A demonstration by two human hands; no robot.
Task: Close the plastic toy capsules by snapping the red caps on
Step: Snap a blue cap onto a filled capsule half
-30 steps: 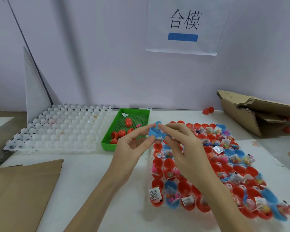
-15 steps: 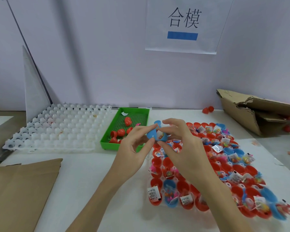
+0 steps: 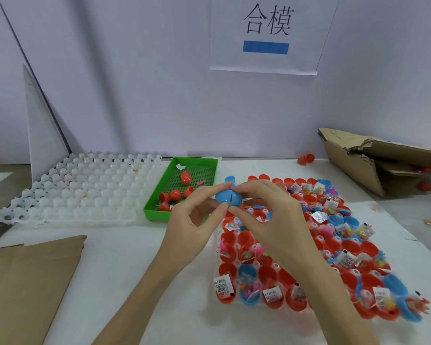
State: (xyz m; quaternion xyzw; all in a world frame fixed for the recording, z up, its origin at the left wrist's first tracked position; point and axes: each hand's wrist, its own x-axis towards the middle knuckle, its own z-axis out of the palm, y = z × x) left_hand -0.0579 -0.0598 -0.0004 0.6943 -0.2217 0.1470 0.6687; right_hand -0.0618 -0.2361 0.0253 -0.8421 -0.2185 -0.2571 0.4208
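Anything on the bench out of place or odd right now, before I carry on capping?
Yes. Two loose red caps lie on the table by the back wall, outside the green tray. The cardboard box at right is torn and collapsed. The capsule pinched between the left hand and right hand looks blue on both halves, not red-capped.

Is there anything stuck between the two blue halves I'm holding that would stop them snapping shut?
Nothing visible. The left hand and right hand pinch the blue capsule; only a thin dark seam shows between its halves.
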